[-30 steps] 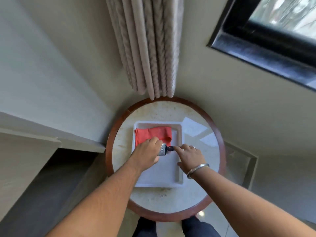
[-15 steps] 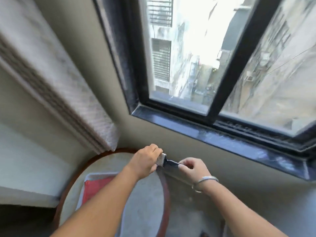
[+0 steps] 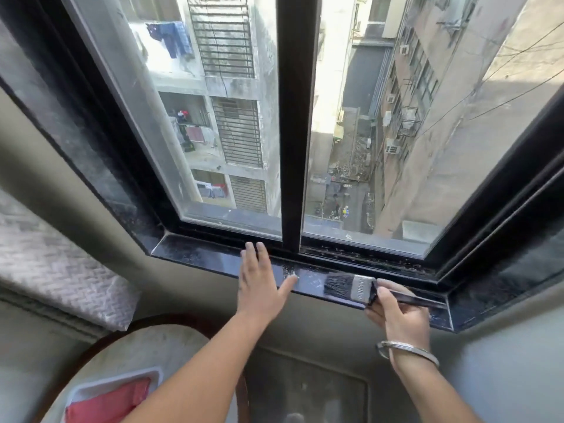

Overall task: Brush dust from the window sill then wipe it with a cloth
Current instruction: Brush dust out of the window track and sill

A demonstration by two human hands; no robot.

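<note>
— We are leaning over a black window sill (image 3: 213,257), glossy and flecked with pale dust, with a dark frame and glass above it and an alley far below.

— And our hands?

— Our left hand (image 3: 259,285) lies flat on the sill, fingers spread wide and holding nothing, the thumb pointing toward the brush (image 3: 351,286).

— Who has the brush?

— Our right hand (image 3: 396,315) is wrapped around its dark handle, fingers closed on it. The black bristles point left and touch the sill's top near its front edge, just beside our left thumb. A metal bangle (image 3: 409,354) sits on that wrist.

— The cloth?

— The red cloth (image 3: 106,404) lies in a white tray (image 3: 122,380) on the round table (image 3: 128,346) at lower left, well apart from the sill. Our left forearm crosses part of it.
</note>
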